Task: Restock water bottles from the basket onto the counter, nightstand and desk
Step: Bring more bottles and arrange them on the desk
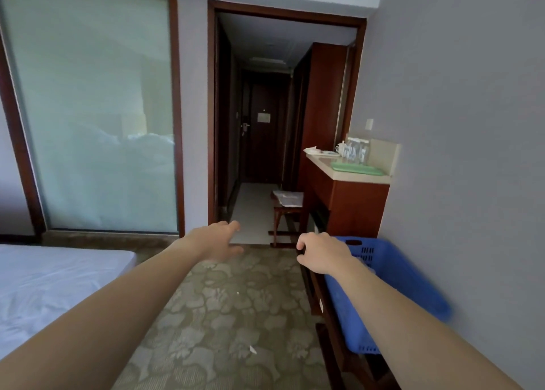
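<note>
At the near left, a bed [50, 283] with a white sheet lies below a frosted glass panel [94, 118] in a dark wood frame. Left hand [219, 240] is stretched forward over the patterned carpet [224, 307], fingers loosely spread and holding nothing. Far centre, a wood-framed doorway [211, 109] opens onto a dim hallway ending at a closed door [262, 130]. A wooden luggage rack [284, 212] with a clear plastic bag on top stands just inside the hallway, right side. Right hand [321, 254] is held knuckles up with fingers curled under; nothing shows in its grasp, and contact with the basket cannot be determined. Far right, the counter [321, 163] carries a white cup [340, 148] and a green tray [358, 169]; clear water bottles [355, 152] stand upright on the tray's far end. Near right, the blue plastic basket [392, 271] sits on the dark wood desk [317, 298] against the wall, just beside the right hand. Its contents cannot be made out.
</note>
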